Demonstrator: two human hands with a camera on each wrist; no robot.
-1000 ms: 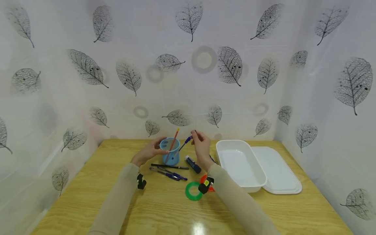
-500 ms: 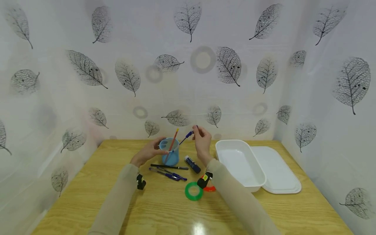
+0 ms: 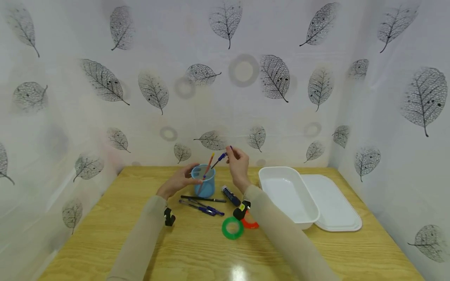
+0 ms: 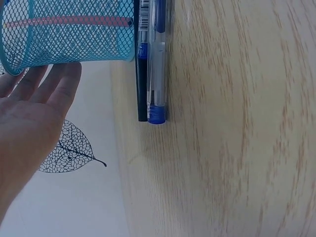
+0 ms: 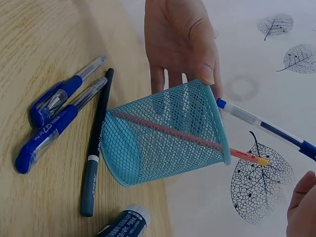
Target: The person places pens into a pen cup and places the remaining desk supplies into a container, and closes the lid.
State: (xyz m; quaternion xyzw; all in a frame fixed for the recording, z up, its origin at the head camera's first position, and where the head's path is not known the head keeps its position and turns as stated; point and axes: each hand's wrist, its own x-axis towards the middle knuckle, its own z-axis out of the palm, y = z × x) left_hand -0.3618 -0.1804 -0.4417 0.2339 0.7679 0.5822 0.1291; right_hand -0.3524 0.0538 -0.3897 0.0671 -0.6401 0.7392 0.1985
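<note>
My left hand (image 3: pixel 177 182) holds a light-blue mesh pen cup (image 3: pixel 206 190) by its upper part. In the right wrist view its thumb lies on the cup's rim, with the other fingers behind the mesh. A red pencil (image 5: pixel 247 156) with a yellow end leans inside the cup (image 5: pixel 163 133) and sticks out of the top. Above and to the right, my right hand (image 3: pixel 239 166) pinches a clear pen with blue parts (image 3: pixel 220 157) near its upper end. The pen slants down to the left, its blue lower tip (image 5: pixel 221 103) right at the cup's mouth.
Before the cup lie a dark pencil (image 3: pixel 202 199) and two blue pens (image 3: pixel 205 210). A glue stick (image 3: pixel 231 196) lies to their right. Nearer are a green tape roll (image 3: pixel 224 230) and a red one (image 3: pixel 250 225). A white tray (image 3: pixel 290 197) and its lid (image 3: pixel 335 205) occupy the right side.
My right hand has risen with the pen, then shifted left, bringing the pen's lower end from in front of the cup to its mouth. The left hand and cup have stayed put.
</note>
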